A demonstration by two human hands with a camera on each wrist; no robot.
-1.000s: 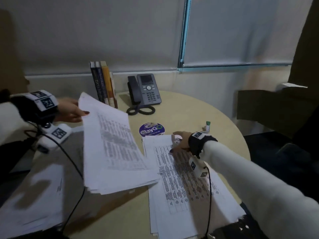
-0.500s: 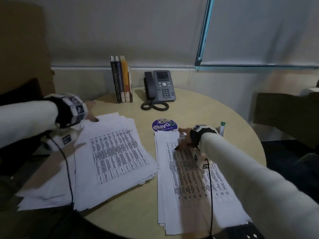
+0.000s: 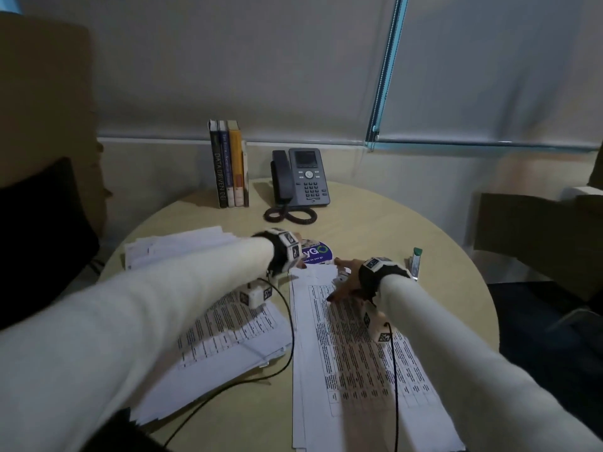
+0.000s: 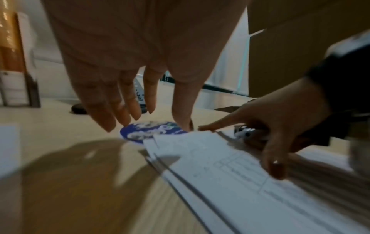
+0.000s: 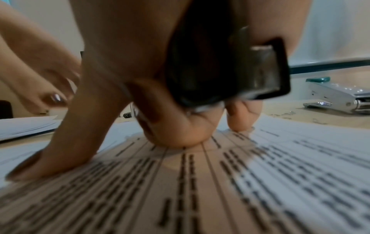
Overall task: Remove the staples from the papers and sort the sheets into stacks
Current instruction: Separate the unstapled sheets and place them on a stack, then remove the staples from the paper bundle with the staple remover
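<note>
At the desk's (image 3: 375,223) centre — both hands over the right-hand paper stack (image 3: 359,370).
Right hand (image 3: 350,282) pins the stack's far end, clenching a dark staple remover (image 5: 230,71); left hand (image 4: 140,63), released and empty, hovers beside the far left corner — stack's long axis runs toward the person.

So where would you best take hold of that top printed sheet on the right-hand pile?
Probably at its far left corner, from the left, where the left hand hovers open. That corner looks slightly lifted, while the right hand, holding a staple remover, pins the sheet flat.
</note>
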